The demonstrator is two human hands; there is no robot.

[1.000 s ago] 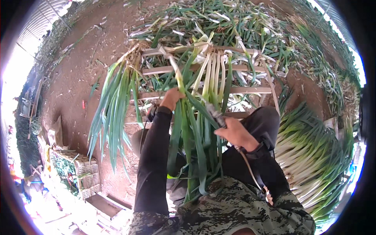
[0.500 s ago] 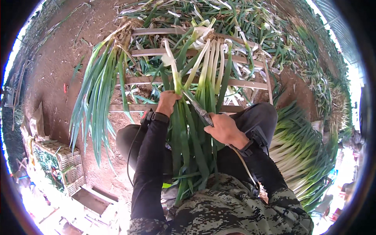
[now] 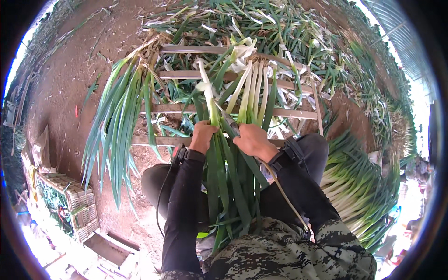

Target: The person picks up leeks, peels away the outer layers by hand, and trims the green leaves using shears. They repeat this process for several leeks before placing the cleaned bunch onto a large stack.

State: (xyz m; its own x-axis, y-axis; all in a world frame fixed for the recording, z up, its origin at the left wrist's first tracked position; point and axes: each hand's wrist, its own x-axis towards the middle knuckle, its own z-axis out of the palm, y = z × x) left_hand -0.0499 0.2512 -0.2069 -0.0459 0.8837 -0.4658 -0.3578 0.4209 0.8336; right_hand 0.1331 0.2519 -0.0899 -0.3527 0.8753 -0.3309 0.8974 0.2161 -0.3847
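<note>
My left hand [image 3: 204,135] is closed round a large green onion [image 3: 207,95], where its white stem turns to green leaf. The stem points away from me, with a loose pale skin flap partway along it. In my right hand [image 3: 254,141] is a slim grey air blow gun [image 3: 227,119] with a tan hose [image 3: 284,186] running back along my forearm. Its tip lies close to the stem, just right of my left fingers. Several pale-stemmed green onions [image 3: 252,91] lie beside it on a slatted rack [image 3: 298,113], their leaves hanging toward my lap.
Unpeeled green onions [image 3: 112,121] with dry roots hang over the rack's left side. A large heap of green onions [image 3: 359,186] lies at my right. Leaf and skin scraps [image 3: 298,28] cover the ground beyond the rack. A woven crate [image 3: 83,205] stands at lower left.
My right hand has moved left and slightly up, bringing the blow gun closer to my left hand. The skin flap sits lower on the stem. The whole view has shifted slightly.
</note>
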